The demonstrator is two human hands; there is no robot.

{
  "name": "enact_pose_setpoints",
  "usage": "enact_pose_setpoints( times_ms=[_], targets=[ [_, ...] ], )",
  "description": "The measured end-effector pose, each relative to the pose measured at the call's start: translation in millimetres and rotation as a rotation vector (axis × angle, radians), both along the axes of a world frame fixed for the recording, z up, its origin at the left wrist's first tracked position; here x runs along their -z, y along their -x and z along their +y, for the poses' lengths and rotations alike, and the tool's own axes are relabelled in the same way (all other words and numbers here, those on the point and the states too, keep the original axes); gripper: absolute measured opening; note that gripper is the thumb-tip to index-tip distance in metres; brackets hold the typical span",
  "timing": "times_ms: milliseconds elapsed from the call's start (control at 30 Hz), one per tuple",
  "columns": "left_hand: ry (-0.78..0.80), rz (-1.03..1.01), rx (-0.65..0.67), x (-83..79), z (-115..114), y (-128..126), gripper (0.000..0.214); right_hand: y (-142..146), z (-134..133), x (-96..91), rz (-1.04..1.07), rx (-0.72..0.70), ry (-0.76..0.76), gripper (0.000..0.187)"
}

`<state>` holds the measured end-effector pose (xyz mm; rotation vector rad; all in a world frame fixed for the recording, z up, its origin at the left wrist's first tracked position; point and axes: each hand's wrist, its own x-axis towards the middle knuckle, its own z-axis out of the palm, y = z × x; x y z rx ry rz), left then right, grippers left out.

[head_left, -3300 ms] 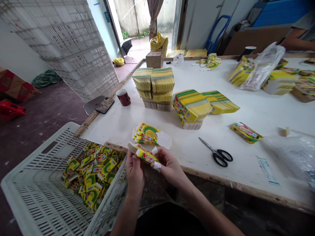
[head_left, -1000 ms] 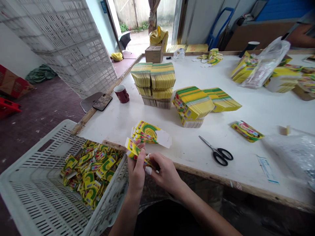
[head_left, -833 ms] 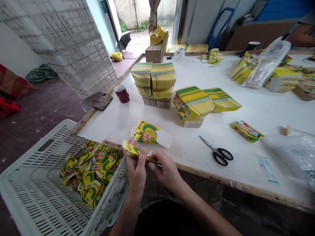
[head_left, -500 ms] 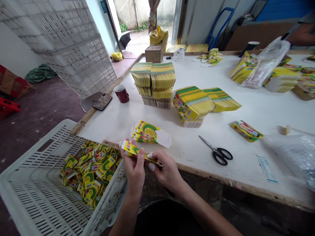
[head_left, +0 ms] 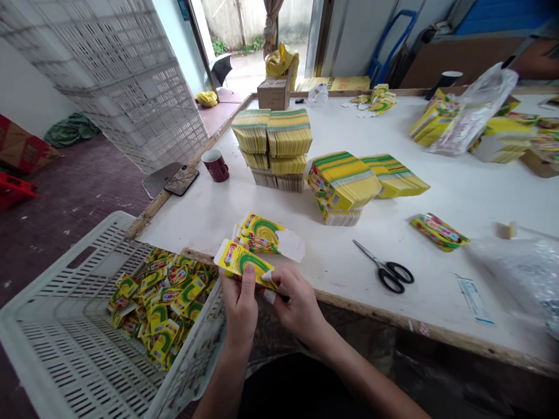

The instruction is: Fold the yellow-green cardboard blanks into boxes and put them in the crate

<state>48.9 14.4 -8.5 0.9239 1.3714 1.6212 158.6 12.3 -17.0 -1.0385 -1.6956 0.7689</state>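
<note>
A yellow and green printed carton [head_left: 238,259] with white flaps is held between my two hands at the table's front edge. My left hand [head_left: 241,302] grips its left part, thumb on the printed face and fingers beneath. At the carton's right end, my right hand [head_left: 292,294] pinches it, with white coverings on the fingertips. Just behind lie several more flat cartons [head_left: 264,233], overlapping, one white flap pointing right. Below and left of my hands, a pale plastic crate [head_left: 56,349] contains a heap of small yellow cartons [head_left: 168,302].
Black-handled scissors [head_left: 386,273] lie to the right, near a carton of crayons [head_left: 439,231] and clear plastic [head_left: 519,279]. Behind stand stacked flat cartons [head_left: 273,142] and more bundles [head_left: 343,180]. A maroon mug [head_left: 215,166] and a phone [head_left: 181,179] are at the left edge.
The carton between my hands has tilted so its broad printed face shows more fully and looks wider. Both hands stay in nearly the same place.
</note>
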Motion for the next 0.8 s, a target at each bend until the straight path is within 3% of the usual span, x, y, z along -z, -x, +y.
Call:
enact_pose_setpoints(
  times_ms=[100,267,333,800],
  targets=[
    [-0.004,0.02,-0.011,-2.4,0.0,-2.8,0.051,-1.7,2.0,0.7,0.005,0.015,-0.014,0.017],
    [-0.067,0.241,-0.145,-13.7,1.1,-3.3,0.082,-4.9,5.1,1.4,-0.047,0.037,-0.033,0.023],
    [-0.095,0.288,-0.135,-16.6,1.8,-2.4,0.084,-4.6,5.6,1.9,-0.057,0.038,-0.038,0.024],
    [-0.052,0.102,-0.048,-12.1,1.1,0.2,0.083,-3.5,5.9,2.9,-0.049,0.038,-0.006,0.019]
  ],
)
